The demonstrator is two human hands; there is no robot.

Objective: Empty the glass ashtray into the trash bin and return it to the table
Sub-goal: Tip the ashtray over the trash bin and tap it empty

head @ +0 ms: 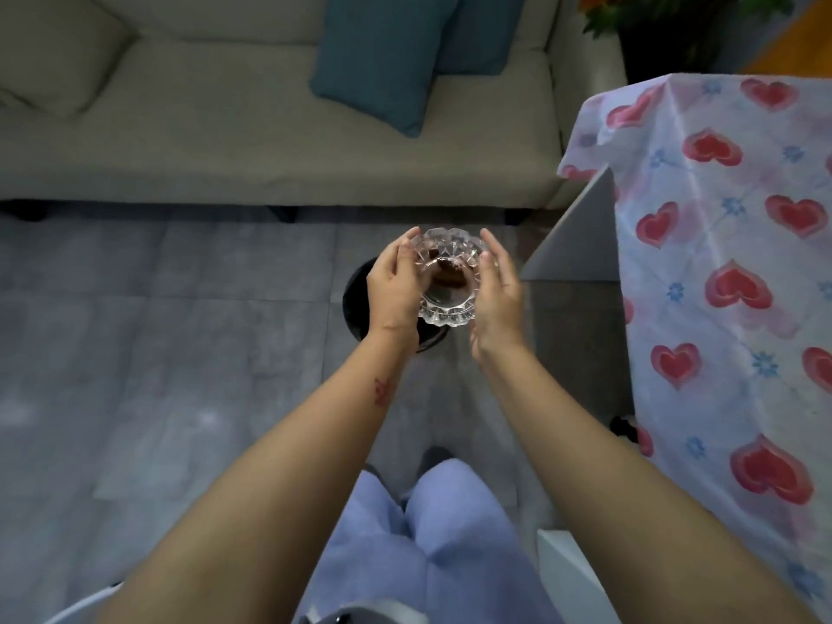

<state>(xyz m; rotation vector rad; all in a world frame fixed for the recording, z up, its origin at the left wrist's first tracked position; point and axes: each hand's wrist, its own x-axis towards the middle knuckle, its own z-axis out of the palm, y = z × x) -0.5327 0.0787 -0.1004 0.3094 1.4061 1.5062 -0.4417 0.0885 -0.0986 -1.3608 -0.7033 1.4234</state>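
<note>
A cut-glass ashtray [448, 274] is held over a round black trash bin [355, 299] on the floor. Brown butts or ash lie inside the ashtray. My left hand [394, 288] grips its left rim with curled fingers. My right hand [497, 292] presses flat against its right side, fingers extended. The ashtray is tipped slightly away from me. Most of the bin is hidden under the ashtray and my hands. The table [729, 245], covered with a pale cloth printed with red hearts, stands to the right.
A beige sofa [225, 141] with teal cushions [382, 56] runs along the far side. A grey panel [581, 236] leans at the table's left edge. Grey tiled floor [157, 331] spreads to the left. My legs in blue trousers [427, 542] are below.
</note>
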